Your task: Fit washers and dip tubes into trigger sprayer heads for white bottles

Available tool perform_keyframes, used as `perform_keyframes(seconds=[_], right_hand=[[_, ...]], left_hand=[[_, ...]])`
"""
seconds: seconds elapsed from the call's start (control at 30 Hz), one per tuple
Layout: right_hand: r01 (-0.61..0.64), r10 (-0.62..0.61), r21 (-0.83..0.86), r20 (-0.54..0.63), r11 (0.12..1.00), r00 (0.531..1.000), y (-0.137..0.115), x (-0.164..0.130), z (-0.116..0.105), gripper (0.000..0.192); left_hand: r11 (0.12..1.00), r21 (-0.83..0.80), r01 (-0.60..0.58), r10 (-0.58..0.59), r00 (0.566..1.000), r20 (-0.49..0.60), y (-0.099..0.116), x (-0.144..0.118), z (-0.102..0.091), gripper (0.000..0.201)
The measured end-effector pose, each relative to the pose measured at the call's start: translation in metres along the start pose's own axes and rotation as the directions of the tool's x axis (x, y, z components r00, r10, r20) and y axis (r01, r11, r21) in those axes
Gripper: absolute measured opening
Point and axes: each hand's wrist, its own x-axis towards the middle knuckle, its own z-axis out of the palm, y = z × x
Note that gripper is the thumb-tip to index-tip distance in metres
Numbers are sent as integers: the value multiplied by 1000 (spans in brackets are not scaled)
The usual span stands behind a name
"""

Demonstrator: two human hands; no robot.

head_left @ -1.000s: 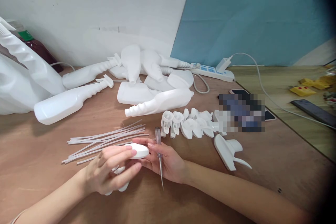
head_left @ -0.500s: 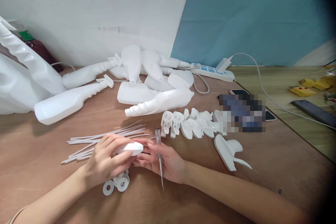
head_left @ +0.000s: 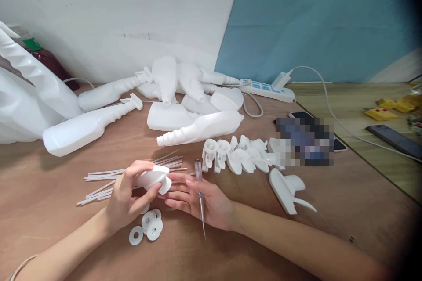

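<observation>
My left hand (head_left: 127, 195) grips a white spray trigger head (head_left: 153, 176) between thumb and fingers, its ribbed collar facing right. Close beside it, my right hand (head_left: 204, 199) is palm up, fingers stretched toward the trigger head. A screwdriver-like pick with a clear handle (head_left: 198, 178) lies across that hand, held under the thumb, its thin metal tip pointing down toward the table. Several flat white washers (head_left: 154, 228) lie just below my left hand. Behind it are thin white dip tubes (head_left: 99, 194), partly covered by the fingers.
White spray bottles (head_left: 204, 129) lie piled at the back, more (head_left: 75, 134) at left. Trigger parts (head_left: 242, 158) stand in a row right of centre, with one loose trigger head (head_left: 286, 189) nearer. A power strip (head_left: 267, 90) and phones (head_left: 339, 144) are at right.
My left hand has moved slightly left and turned the trigger head, so its ribbed collar now shows. More washers are visible. My right hand with the pick has hardly moved.
</observation>
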Motion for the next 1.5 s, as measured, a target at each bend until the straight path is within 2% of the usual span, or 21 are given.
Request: perform_keyframes(seconds=[0.1,0.2,0.27,0.37,0.4,0.47,0.57,0.67,0.73,0.8,0.9,1.0,1.1,1.23,1.37,1.5], right_hand=[[-2,2,4,-8,1000,1000,-1,-1,2,35],[-1,1,5,-10,1000,1000,-1,-1,3,35],[10,-10,-6,-14,1000,1000,-1,0,3,37],[38,-38,-27,-10,999,999,0,2,0,43],[49,-49,-40,0,998,999,1,2,-1,45],[84,-84,-102,10,991,996,4,1,-2,45],[158,-167,-352,7,922,986,8,-5,0,35],[207,-235,-641,42,739,971,12,-14,6,22],[279,-326,-753,91,596,941,14,-18,8,16],[372,-447,-810,155,453,881,16,-20,9,12],[480,-597,-838,252,259,762,19,-20,6,15],[539,-684,-832,318,131,656,20,-19,4,18],[538,-725,-839,323,78,608,19,-18,5,19],[510,-716,-856,304,84,628,18,-16,7,17],[460,-724,-883,257,93,640,19,-16,8,14],[430,-726,-893,209,130,655,21,-16,8,14]], left_hand=[[974,-7,225,-225,974,1,-1,-2,0,29],[893,-139,428,-434,901,-13,1,1,0,24],[790,-285,543,-561,828,25,4,5,0,27],[570,-494,657,-676,716,172,8,13,1,31],[508,-538,672,-694,690,207,9,15,1,30],[438,-596,673,-712,664,227,11,19,0,27],[410,-625,664,-723,655,221,13,22,-1,24],[405,-608,683,-728,643,238,11,22,-1,25],[405,-595,694,-730,637,247,9,20,-1,25],[404,-585,704,-739,628,245,7,19,-1,26],[412,-561,718,-747,619,244,8,19,0,28],[451,-526,721,-731,636,247,12,20,0,29],[473,-477,741,-732,631,255,18,22,0,29],[490,-421,764,-719,627,301,18,21,0,29],[520,-401,755,-690,647,323,10,19,0,33],[582,-375,722,-665,687,293,9,18,-1,33]])
